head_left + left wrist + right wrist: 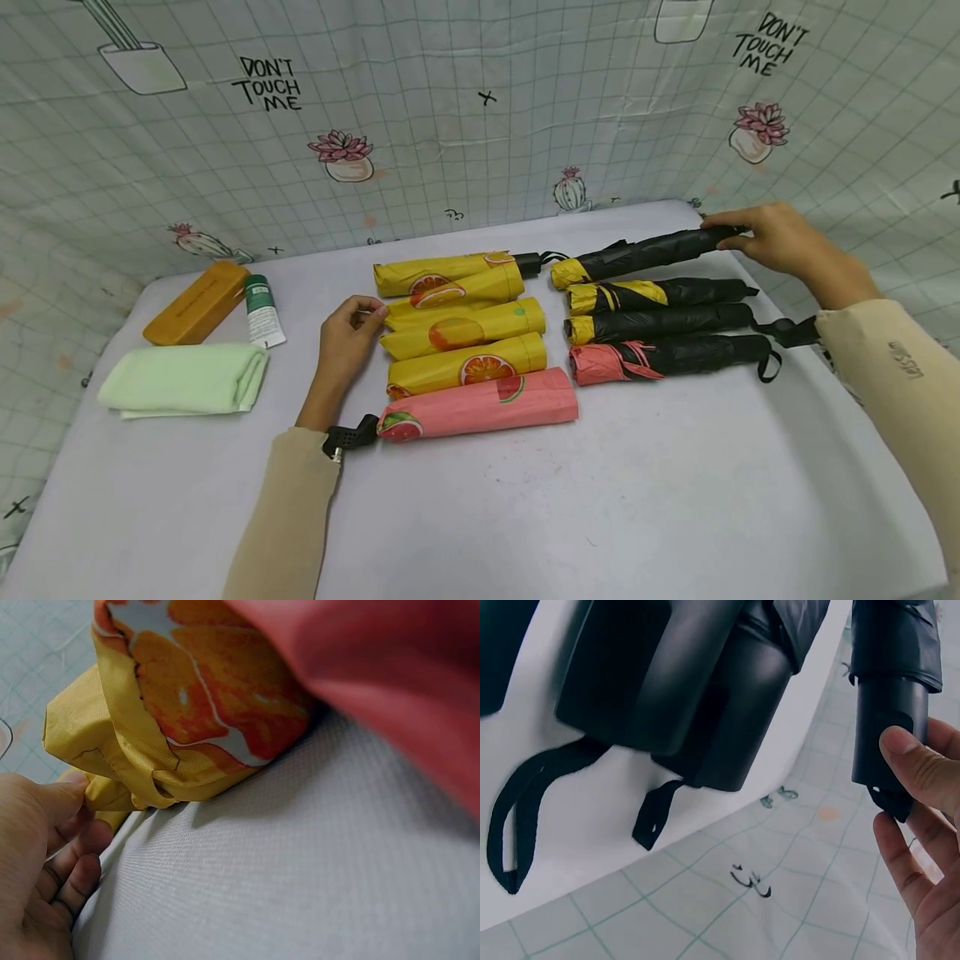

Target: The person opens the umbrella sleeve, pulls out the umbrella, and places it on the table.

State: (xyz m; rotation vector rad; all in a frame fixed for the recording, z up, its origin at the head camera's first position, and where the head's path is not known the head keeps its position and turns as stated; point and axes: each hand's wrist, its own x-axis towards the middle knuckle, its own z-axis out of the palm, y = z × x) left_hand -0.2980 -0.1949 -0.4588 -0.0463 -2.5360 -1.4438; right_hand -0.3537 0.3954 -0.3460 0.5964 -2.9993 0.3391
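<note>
Several yellow folded umbrellas (461,321) with orange-slice prints lie in a column, with a pink watermelon-print umbrella (480,406) nearest me. My left hand (372,312) pinches the fabric end of a yellow umbrella (112,750); in the left wrist view the thumb (64,796) sits on that fabric above curled fingers. To the right lie several black umbrellas (663,325) with yellow or pink ends. My right hand (731,235) grips the handle of the farthest black umbrella (645,250), which is tilted. In the right wrist view, thumb and fingers (919,769) wrap its handle (885,705).
At the left of the grey table (637,500) lie an orange case (197,302), a green-and-white tube (262,312) and a folded light green towel (183,379). A printed grid cloth (480,125) hangs close behind and along both sides. The table's right edge is near the black handles.
</note>
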